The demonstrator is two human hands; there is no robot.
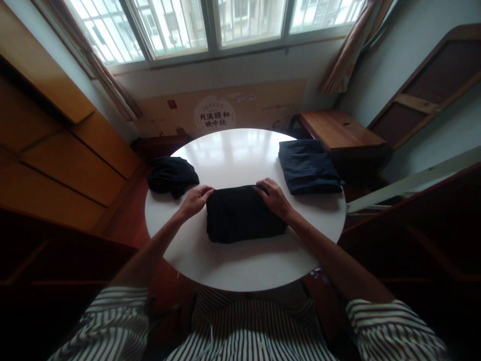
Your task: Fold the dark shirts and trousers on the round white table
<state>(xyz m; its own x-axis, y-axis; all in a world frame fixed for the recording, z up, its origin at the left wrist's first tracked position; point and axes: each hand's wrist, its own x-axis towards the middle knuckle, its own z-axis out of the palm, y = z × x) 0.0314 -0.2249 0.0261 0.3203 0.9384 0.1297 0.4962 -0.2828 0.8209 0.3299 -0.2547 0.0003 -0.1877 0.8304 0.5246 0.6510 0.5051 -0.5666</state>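
Observation:
A folded black garment (242,215) lies in a neat rectangle at the middle of the round white table (240,268). My left hand (197,199) pinches its far left corner between thumb and fingers. At the far right edge, my right hand (273,196) has its fingers curled on the cloth, with the palm and wrist over the right side. What kind of garment it is I cannot make out. To the left sits a crumpled dark garment (173,175). A folded navy garment (308,167) lies flat on the right, apart from my right hand.
Beyond the table stands a low wooden table (340,129) at the right, near a framed wooden panel (428,90). Wooden cabinets (71,160) line the left side. A printed banner (221,110) runs along the wall under the windows (248,22).

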